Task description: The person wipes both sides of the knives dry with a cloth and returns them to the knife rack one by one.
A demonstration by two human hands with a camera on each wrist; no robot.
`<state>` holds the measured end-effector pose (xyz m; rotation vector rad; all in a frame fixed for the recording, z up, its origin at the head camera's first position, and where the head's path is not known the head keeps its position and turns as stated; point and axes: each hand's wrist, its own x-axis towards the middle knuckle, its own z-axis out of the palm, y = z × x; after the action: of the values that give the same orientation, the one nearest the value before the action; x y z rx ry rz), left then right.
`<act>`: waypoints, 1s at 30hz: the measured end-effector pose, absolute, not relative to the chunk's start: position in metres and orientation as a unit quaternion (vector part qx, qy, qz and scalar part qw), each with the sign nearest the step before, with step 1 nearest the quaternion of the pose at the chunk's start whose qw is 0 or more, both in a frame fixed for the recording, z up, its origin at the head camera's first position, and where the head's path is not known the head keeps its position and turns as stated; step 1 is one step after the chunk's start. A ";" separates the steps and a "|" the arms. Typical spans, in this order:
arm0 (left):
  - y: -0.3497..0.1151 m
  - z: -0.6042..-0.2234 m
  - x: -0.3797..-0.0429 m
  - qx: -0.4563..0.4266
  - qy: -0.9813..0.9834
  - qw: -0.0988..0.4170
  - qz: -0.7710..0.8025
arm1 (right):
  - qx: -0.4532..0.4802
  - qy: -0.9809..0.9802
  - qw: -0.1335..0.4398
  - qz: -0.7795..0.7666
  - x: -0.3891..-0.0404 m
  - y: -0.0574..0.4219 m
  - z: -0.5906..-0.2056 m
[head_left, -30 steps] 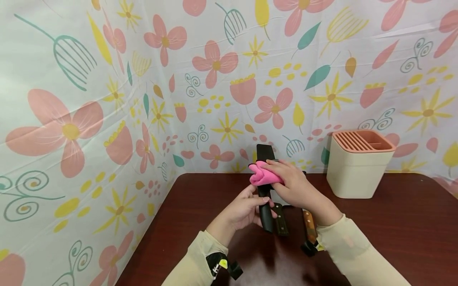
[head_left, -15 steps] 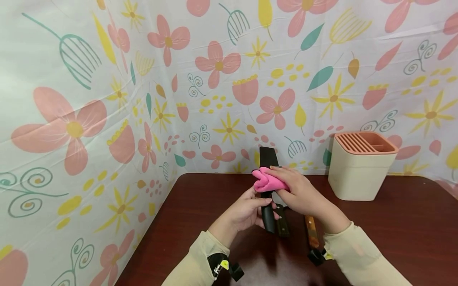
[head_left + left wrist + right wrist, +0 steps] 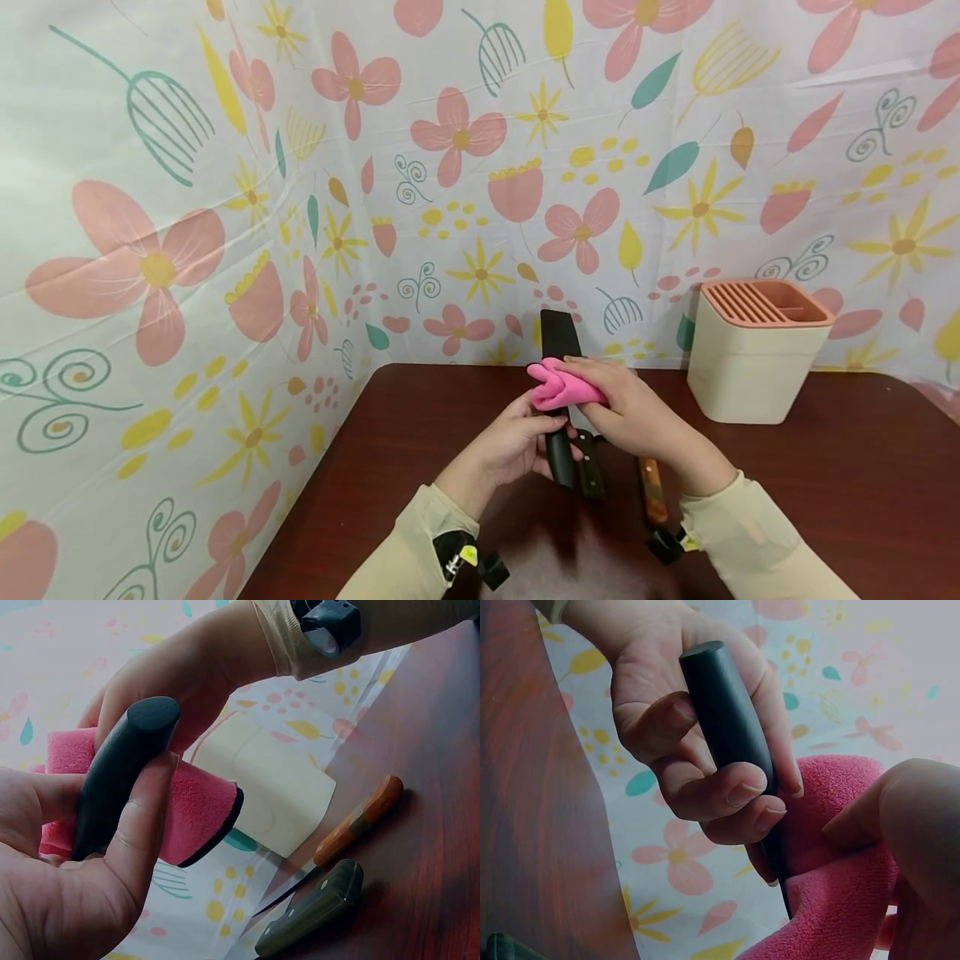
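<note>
My left hand (image 3: pixel 510 442) grips the black handle (image 3: pixel 124 776) of a kitchen knife. Its wide black blade (image 3: pixel 559 333) points up and away, tilted toward the patterned backdrop. Folded over the lower blade, close to the handle, is a pink cloth (image 3: pixel 562 387). My right hand (image 3: pixel 637 412) holds that cloth against the blade, fingers on the far side; the cloth hides part of the blade. In the right wrist view the left fingers wrap the handle (image 3: pixel 727 712). Beneath the hands lie a knife with a dark green riveted handle (image 3: pixel 591 467) and one with an orange-brown handle (image 3: pixel 652 492).
A cream knife block (image 3: pixel 750 375) with a salmon slotted top stands at the back right of the dark red-brown table (image 3: pixel 420 417). A floral-patterned sheet (image 3: pixel 450 217) hangs behind and along the left side. The blades of the lying knives are mostly covered by the hands.
My right hand and the pink cloth have slid a little down the blade toward the handle. The left hand keeps its grip. The head view has shifted slightly.
</note>
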<state>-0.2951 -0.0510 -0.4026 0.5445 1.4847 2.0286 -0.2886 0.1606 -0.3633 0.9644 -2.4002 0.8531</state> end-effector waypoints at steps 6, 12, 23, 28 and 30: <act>-0.051 -0.404 -0.296 0.203 0.556 0.282 0.755 | 0.359 -0.856 0.211 0.305 -0.287 0.161 -0.362; -0.050 -0.406 -0.295 0.205 0.558 0.287 0.751 | 0.352 -0.861 0.181 0.320 -0.284 0.163 -0.359; -0.049 -0.409 -0.296 0.194 0.562 0.288 0.751 | 0.339 -0.856 0.152 0.359 -0.283 0.175 -0.354; -0.049 -0.409 -0.296 0.200 0.561 0.291 0.749 | 0.367 -0.830 0.163 0.387 -0.285 0.182 -0.349; -0.049 -0.408 -0.296 0.202 0.561 0.292 0.748 | 0.372 -0.823 0.171 0.394 -0.285 0.185 -0.346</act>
<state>-0.2959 -0.0490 -0.4078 0.5396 1.4961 1.9932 -0.2852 0.1853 -0.3460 1.0551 -2.3372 1.1189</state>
